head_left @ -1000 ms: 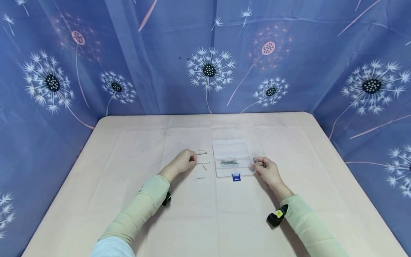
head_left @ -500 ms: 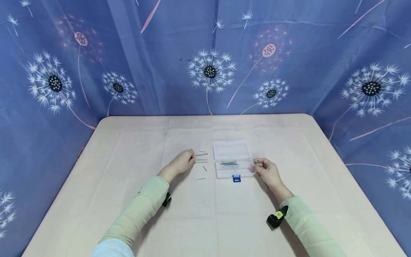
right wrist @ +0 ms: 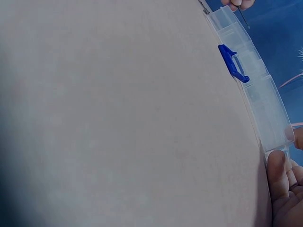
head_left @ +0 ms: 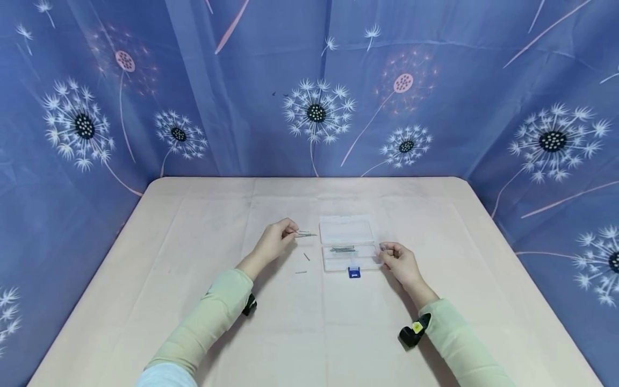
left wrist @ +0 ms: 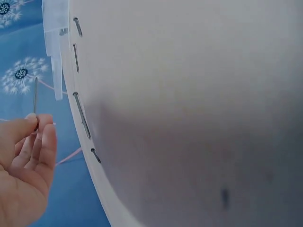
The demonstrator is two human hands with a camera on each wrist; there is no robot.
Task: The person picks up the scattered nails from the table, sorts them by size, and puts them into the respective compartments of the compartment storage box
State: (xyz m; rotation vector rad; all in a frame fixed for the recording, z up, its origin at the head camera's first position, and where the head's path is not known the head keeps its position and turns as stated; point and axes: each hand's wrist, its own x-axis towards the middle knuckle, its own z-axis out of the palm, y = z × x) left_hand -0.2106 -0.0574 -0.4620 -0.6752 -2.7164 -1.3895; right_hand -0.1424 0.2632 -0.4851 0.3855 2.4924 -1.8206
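Note:
My left hand (head_left: pixel 274 238) is above the table, left of a clear plastic storage box. Its thumb and forefinger pinch a long thin nail (left wrist: pixel 35 97), which points up in the left wrist view. Below it on the table lie a long nail (left wrist: pixel 81 115) and several shorter ones, among them a short nail (head_left: pixel 307 257). The storage box (head_left: pixel 338 265) stands with its lid (head_left: pixel 346 230) folded back and its blue latch (head_left: pixel 354 272) at the front. A bundle of nails (head_left: pixel 343 249) lies in its rear compartment. My right hand (head_left: pixel 403 266) grips the box's right end between thumb and fingers.
A pale cloth covers the table (head_left: pixel 300 333). Blue curtains (head_left: pixel 242 97) with dandelion prints hang behind it and along both sides. Black wrist cameras, such as the right wrist camera (head_left: pixel 412 334), sit under both forearms.
The left hand has picked a long nail up from the table and lifted it, shifting slightly away from me. The right hand keeps its hold on the box.

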